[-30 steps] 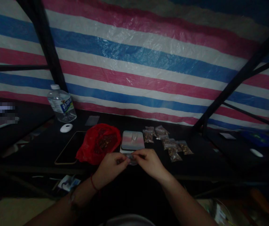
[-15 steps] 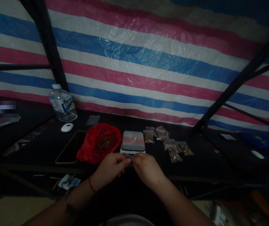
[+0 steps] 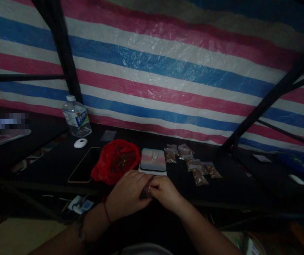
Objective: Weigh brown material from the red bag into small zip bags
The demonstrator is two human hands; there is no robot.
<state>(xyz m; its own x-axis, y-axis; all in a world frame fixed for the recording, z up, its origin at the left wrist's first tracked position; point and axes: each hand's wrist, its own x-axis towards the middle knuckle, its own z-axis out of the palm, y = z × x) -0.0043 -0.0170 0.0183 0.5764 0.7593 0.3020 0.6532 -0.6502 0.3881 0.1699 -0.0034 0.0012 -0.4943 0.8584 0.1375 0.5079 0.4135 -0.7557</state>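
My left hand [image 3: 127, 193] and my right hand [image 3: 164, 191] meet at the near edge of a dark table, fingers pinched together on a small clear packet [image 3: 146, 191] that is mostly hidden between them. Just beyond the hands sits a small flat scale [image 3: 153, 160] with a shiny top. To its left lies an open red plastic bag [image 3: 115, 160] with brownish bits inside. To the right of the scale lie several small clear packets [image 3: 194, 165] filled with the same brownish bits.
A water bottle [image 3: 77, 117] stands at the back left, with a white oval object [image 3: 80, 143] and a dark phone [image 3: 84, 169] in front of it. A striped tarp [image 3: 168, 71] and black metal poles [image 3: 64, 53] close the back. Another dark table [image 3: 279, 170] is at right.
Both hands have drawn closer together and slightly toward me, now pressed around the packet. The camera view has shifted a little to the left.
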